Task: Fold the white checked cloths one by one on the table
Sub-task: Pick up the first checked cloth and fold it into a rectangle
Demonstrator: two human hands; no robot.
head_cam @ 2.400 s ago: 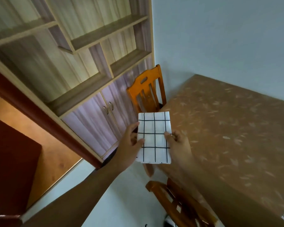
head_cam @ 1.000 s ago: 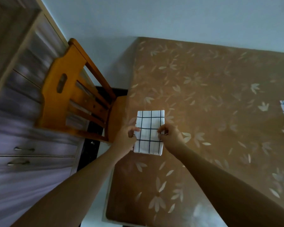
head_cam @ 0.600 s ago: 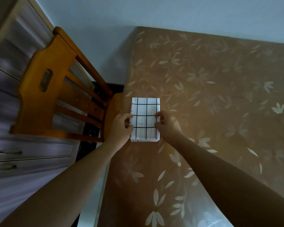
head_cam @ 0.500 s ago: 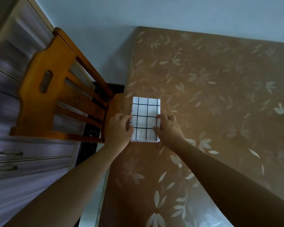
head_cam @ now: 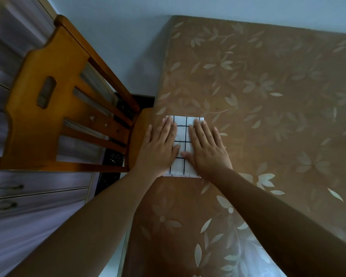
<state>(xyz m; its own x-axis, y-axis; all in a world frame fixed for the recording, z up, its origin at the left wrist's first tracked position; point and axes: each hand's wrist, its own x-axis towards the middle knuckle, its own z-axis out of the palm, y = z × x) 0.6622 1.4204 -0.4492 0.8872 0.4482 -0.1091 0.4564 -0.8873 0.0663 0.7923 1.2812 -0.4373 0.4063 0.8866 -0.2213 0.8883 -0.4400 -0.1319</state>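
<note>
A pale blue wall (head_cam: 228, 7) stands behind. An orange wooden chair (head_cam: 54, 100) is near a grey cabinet (head_cam: 28, 206) with two handles. Light is dim.

chair (head_cam: 48, 116): orange wood, slatted back with a slot cut in the top rail, seat tucked against the left table edge | cabinet (head_cam: 28, 196): grey-purple fronts, two metal handles seen at far left | wall (head_cam: 128, 27): pale blue, plain
</note>
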